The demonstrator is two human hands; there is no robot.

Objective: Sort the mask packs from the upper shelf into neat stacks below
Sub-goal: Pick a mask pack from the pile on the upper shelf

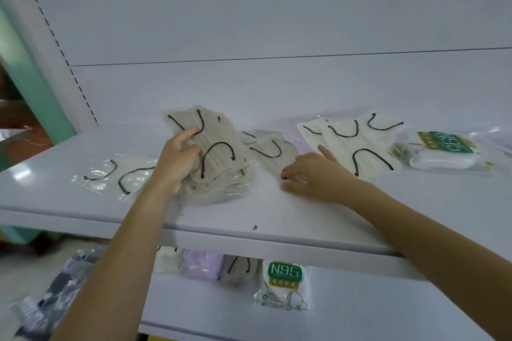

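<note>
**Both hands among mask packs on the upper shelf**

The left hand (177, 158) reaches up from the lower left of the frame to the middle of the upper shelf (277, 210). Its fingers and thumb are clamped on a beige bundle (219, 155) of mask packs with black ear loops. The top of the bundle is raised and tilted, while its lower packs rest on the shelf.

The right hand (313, 174) comes in from the lower right and lies just right of the bundle. Its index finger is straight and points toward the cream packs (360, 144) right of centre. Its other fingers are curled, with their tips at the near corner of a beige pack (273, 152) lying flat between the bundle and the cream packs. I cannot tell whether they pinch that corner or only touch it.

A clear pack (119, 174) lies flat at the left of the shelf, just beside the left wrist. An N95 pack (446, 152) lies at the right, with its label upside down.

Along the back of the lower shelf (360, 299), in the bottom middle of the frame, a row runs from left to right. It holds a cream stack (167, 257), a lilac stack (202, 263), a beige stack (238, 268) and a second N95 pack (285, 282). Dark packs (63, 285) show blurred at the lower left.
</note>
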